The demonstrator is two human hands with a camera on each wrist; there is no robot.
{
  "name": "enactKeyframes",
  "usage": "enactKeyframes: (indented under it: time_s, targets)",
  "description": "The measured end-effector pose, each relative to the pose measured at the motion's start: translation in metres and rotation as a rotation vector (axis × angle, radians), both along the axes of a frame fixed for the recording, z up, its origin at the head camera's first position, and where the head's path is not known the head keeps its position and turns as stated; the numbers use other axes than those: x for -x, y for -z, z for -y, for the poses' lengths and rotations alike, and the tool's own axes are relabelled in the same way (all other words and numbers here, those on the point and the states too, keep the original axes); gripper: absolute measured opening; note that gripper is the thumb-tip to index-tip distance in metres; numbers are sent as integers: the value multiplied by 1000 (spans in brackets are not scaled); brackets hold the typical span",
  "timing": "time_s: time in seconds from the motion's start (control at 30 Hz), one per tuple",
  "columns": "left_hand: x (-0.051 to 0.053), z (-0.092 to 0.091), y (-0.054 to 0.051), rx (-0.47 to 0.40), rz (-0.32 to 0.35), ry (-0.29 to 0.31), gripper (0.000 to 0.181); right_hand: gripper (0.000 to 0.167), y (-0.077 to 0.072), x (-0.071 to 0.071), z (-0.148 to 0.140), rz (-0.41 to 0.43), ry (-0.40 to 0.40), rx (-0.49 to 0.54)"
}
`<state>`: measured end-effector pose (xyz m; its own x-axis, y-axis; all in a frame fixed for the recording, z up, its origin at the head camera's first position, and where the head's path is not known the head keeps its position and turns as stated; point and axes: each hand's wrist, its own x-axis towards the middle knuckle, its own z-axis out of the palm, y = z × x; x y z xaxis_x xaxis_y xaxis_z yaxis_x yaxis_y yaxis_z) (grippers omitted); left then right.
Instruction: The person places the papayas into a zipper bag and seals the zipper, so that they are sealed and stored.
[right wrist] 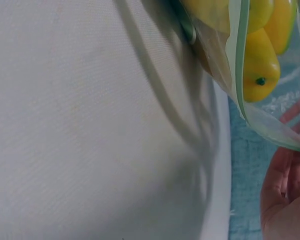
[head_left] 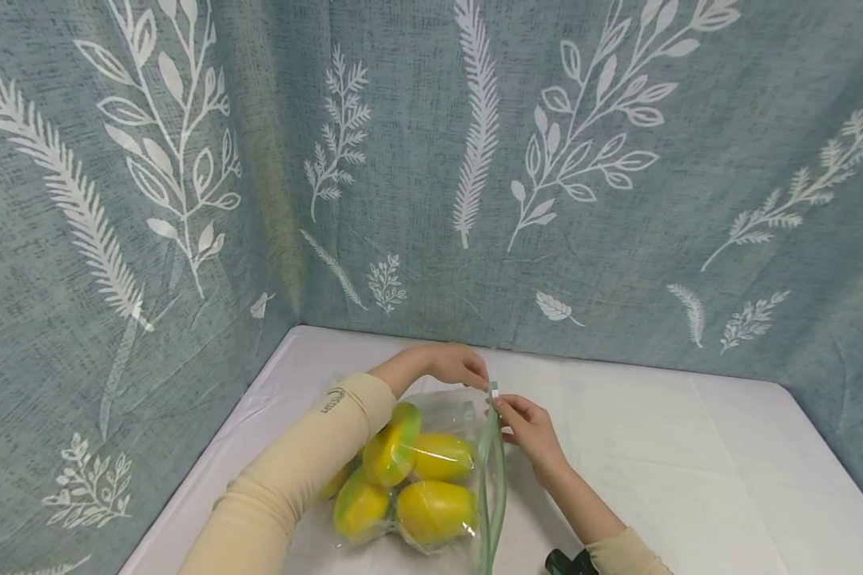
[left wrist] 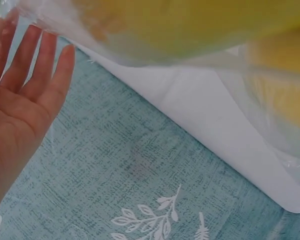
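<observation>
A clear zip bag [head_left: 446,403] with a green-edged mouth lies on the table, its opening to the right. Inside are several smooth yellow fruits [head_left: 437,511] with green patches, resembling mangoes or papayas. My left hand [head_left: 456,366] reaches over the bag and pinches the far corner of its mouth; in the left wrist view the fingers [left wrist: 27,70] meet the plastic, the thumb out of sight. Just nearer, my right hand [head_left: 532,435] pinches the green zip strip [head_left: 494,455] by a white piece at its far end. In the right wrist view the mouth gapes a little.
The white-covered table [head_left: 676,463] extends to the right of the bag. A blue-green curtain [head_left: 431,160] with white leaf prints hangs behind and at the left. Beside the right sleeve, a dark object [head_left: 568,562] shows at the lower edge.
</observation>
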<state>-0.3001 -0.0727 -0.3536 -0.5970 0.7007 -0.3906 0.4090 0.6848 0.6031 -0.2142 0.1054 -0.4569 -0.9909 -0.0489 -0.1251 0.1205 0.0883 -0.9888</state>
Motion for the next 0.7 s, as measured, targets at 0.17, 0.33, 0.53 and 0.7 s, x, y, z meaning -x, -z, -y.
enactKeyframes:
  time_s: [0.17,0.33,0.53,0.7]
  targets:
    - [-1,-2,3,-6,-8,-9,19,37,-3,-1,2,2,22,-12]
    - [-2,-3,3,-2,-16,-7,20,38,-3,0,6,1,53,-9]
    - [-2,-3,2,14,-31,-6,18,34,-4,0,7,5,73,-6]
    - [-2,-4,1,20,-47,-16,16,31,-7,-2,6,13,82,-3]
